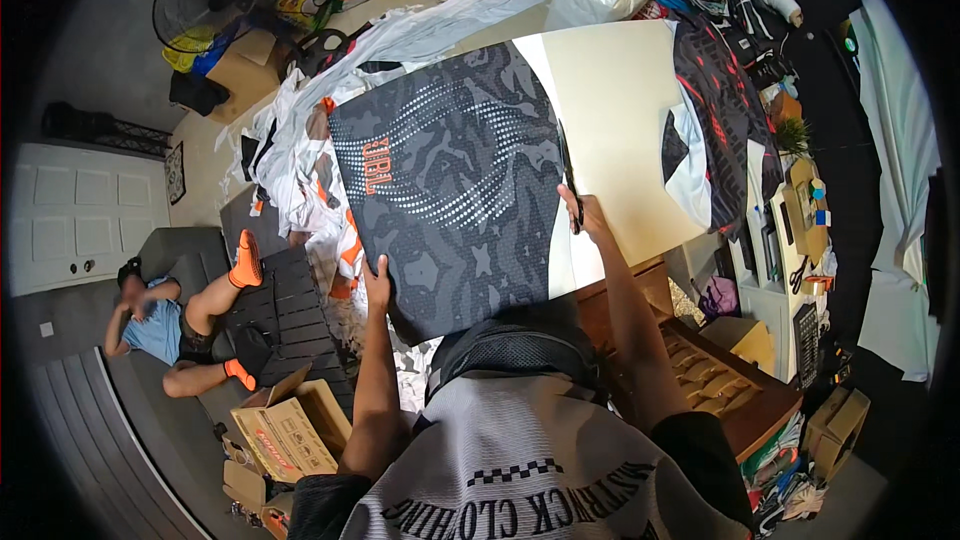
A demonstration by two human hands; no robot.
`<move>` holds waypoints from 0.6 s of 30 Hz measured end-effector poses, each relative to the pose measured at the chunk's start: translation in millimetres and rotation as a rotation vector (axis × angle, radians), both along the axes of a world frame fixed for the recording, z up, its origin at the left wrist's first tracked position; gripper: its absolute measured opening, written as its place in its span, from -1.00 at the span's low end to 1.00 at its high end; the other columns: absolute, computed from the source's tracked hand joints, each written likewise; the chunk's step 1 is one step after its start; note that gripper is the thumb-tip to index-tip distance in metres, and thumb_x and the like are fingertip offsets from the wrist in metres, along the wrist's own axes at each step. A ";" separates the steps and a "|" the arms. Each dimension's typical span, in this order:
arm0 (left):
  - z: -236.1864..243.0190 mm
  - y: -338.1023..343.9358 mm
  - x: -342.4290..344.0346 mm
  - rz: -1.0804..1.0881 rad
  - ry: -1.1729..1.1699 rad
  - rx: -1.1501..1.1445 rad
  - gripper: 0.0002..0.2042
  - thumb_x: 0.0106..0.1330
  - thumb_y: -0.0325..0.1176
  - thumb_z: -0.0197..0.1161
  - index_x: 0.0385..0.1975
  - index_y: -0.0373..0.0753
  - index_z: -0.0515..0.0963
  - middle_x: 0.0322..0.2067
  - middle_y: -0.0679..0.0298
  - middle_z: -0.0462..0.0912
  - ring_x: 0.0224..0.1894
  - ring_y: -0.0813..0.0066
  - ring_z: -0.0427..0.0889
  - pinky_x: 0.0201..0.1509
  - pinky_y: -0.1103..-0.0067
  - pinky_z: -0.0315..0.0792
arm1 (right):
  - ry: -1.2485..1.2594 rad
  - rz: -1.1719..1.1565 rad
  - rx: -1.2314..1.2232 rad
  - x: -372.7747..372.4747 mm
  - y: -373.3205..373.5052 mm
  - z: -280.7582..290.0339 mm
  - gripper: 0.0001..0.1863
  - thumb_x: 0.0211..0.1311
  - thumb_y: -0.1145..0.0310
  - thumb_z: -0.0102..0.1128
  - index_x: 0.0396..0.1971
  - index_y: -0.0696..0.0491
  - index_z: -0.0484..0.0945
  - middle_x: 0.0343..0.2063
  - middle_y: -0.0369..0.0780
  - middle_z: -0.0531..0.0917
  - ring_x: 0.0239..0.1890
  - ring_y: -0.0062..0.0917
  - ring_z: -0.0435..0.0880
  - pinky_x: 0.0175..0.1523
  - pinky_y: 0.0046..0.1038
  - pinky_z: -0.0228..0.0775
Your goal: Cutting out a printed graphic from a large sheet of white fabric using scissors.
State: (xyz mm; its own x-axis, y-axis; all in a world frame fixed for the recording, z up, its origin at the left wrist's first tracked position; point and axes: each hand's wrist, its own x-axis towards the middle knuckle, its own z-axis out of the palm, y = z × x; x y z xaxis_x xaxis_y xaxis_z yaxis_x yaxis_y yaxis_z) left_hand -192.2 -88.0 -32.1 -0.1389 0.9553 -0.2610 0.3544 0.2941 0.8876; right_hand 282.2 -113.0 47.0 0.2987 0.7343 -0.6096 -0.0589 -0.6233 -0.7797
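A dark grey camouflage-patterned fabric panel (450, 190) with white dots and orange lettering lies across the table in front of me. Its right side has a white margin (537, 65). My right hand (590, 216) grips black scissors (569, 155), whose blades point away from me along the border between print and margin. At the panel's near left edge, my left hand (377, 285) pinches the fabric, thumb on top and the other fingers mostly hidden. The panel's near edge hangs close to my body.
Cream tabletop (610, 90) shows right of the panel, with black-and-red printed fabric (720, 110) beyond. White and orange scraps (300, 150) are heaped left. A person (180, 320) reclines on a sofa at left. An open cardboard box (290, 430) stands near my left elbow, a wooden chair (710, 380) at right.
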 end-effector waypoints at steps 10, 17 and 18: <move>-49.5 0.2 -18.7 0.021 0.022 0.045 -0.47 0.41 -0.18 0.11 0.26 -0.37 0.25 0.10 -0.06 0.45 0.07 0.14 0.48 0.21 0.43 0.31 | -0.020 0.007 -0.007 8.9 2.0 -4.0 -0.39 0.10 -0.20 0.31 -0.82 -0.02 0.35 -0.86 -0.34 0.34 -0.84 -0.59 0.34 -0.68 -0.55 0.18; -39.9 -0.2 -16.3 0.013 0.039 0.050 -0.46 0.40 -0.18 0.12 0.27 -0.36 0.24 0.12 -0.07 0.43 0.09 0.12 0.46 0.22 0.41 0.29 | -0.041 0.010 -0.039 17.1 -0.1 -4.3 -0.37 0.03 -0.20 0.38 -0.84 0.01 0.36 -0.87 -0.34 0.34 -0.85 -0.60 0.35 -0.70 -0.55 0.20; -38.6 0.1 -15.8 0.013 0.041 0.050 -0.46 0.40 -0.18 0.12 0.27 -0.36 0.24 0.12 -0.07 0.43 0.09 0.12 0.46 0.23 0.41 0.29 | -0.040 0.006 -0.039 17.2 -0.2 -3.8 -0.37 0.03 -0.20 0.38 -0.84 0.01 0.36 -0.87 -0.34 0.34 -0.85 -0.60 0.35 -0.70 -0.55 0.20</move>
